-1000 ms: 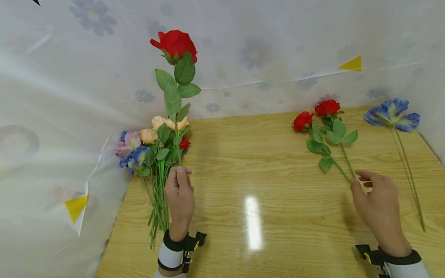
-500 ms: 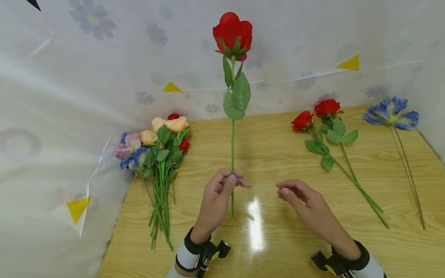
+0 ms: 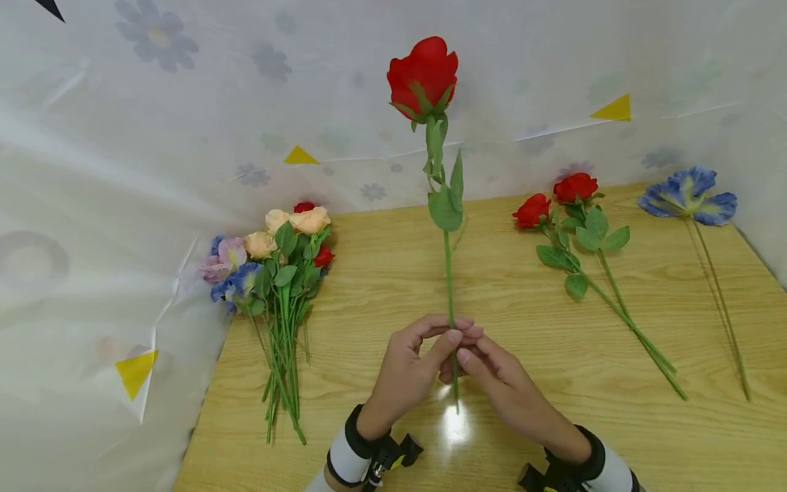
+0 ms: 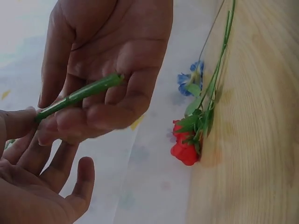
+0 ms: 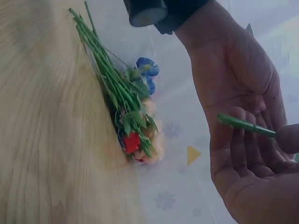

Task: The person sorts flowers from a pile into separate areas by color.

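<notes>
An upright red rose point(image 3: 423, 74) on a long green stem point(image 3: 449, 273) stands over the middle of the wooden table point(image 3: 381, 273). My left hand point(image 3: 445, 336) pinches the lower stem between thumb and fingers. From the right, my right hand point(image 3: 464, 357) meets it and its fingertips close on the same stem just below. In the left wrist view the stem point(image 4: 79, 95) lies across the right hand's curled fingers point(image 4: 117, 107). In the right wrist view the stem's end point(image 5: 243, 125) crosses the left hand's fingers point(image 5: 233, 154).
A bundle of peach, pink, blue and red flowers point(image 3: 279, 273) lies at the table's left edge. Two red roses point(image 3: 578, 225) and a blue flower point(image 3: 688, 198) lie at the right. A white flowered sheet point(image 3: 154, 137) hangs behind and to the left.
My left hand has carried the red rose from the bundle to the middle. My right hand has left the roses on the right and come to the stem.
</notes>
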Motion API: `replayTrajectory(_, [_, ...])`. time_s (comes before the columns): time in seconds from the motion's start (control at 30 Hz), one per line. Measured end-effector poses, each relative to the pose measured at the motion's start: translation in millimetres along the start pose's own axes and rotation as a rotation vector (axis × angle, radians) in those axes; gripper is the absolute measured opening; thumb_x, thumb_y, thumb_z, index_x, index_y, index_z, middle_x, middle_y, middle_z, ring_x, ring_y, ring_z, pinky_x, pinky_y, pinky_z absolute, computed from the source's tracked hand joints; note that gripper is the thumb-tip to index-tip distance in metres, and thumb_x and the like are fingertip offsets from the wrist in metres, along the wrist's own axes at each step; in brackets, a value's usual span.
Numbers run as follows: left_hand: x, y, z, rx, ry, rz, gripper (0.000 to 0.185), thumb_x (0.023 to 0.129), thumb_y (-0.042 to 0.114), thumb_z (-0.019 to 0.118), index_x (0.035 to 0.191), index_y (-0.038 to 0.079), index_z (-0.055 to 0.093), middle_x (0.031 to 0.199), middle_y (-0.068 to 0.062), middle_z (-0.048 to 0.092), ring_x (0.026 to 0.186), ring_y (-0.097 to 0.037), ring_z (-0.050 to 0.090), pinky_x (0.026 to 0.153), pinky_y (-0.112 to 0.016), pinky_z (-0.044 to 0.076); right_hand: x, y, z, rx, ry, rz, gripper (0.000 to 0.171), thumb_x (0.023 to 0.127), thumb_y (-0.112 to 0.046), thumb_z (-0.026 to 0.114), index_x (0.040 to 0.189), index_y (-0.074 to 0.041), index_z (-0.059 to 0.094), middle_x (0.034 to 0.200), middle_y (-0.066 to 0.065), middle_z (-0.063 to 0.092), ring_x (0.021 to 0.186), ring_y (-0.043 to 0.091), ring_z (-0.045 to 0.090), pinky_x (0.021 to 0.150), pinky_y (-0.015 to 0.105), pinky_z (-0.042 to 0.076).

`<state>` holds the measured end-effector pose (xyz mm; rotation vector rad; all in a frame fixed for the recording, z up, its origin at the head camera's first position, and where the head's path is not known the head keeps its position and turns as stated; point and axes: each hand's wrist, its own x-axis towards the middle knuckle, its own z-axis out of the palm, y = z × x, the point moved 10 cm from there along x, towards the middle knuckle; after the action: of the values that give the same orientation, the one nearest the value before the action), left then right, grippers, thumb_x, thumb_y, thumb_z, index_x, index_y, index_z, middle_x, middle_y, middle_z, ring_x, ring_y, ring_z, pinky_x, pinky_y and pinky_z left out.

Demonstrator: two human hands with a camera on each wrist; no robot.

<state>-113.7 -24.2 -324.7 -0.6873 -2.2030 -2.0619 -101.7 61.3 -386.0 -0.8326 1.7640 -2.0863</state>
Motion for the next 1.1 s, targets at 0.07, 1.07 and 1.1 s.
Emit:
replayTrajectory(0.07, [-0.1,0.8,1.3,0.050,0.000,0.020,0.018,0.098,0.001,0.054,0.112,-0.002,0.066,0.110,-0.015,0.070,0.106,-0.021,0.064,0.087,-0.034,0.052,0,1,0,0.004,0.008,-0.001,0.025,0.106,-0.002,0.029,0.121,0.001,0.049,0.099,0.015,0.057,0.089,0.022,0.059,0.077,0.033,0.052])
replayTrajectory(1.07, [-83.7,-45.6,-194.4,0.698,0.611,-0.280,0.027,0.100,0.016,0.057,0.123,0.002,0.059,0.121,-0.017,0.054,0.110,-0.028,0.054,0.087,-0.046,0.047,-79,-31,-201,-1.120,0.810,0.188,0.036,0.107,-0.019,0.037,0.114,0.008,0.060,0.060,0.010,0.042,0.040,0.010,0.026,0.038,0.026,0.022])
replayTrajectory(1.1, [-90.4,-47.4,-202.7,0.722,0.629,-0.326,0.028,0.100,0.017,0.056,0.123,0.001,0.059,0.122,-0.018,0.053,0.110,-0.030,0.053,0.087,-0.047,0.046,-82,-29,-205,-1.147,0.810,0.210,0.037,0.107,-0.018,0.036,0.113,0.010,0.060,0.062,0.012,0.044,0.040,0.012,0.028,0.038,0.027,0.022])
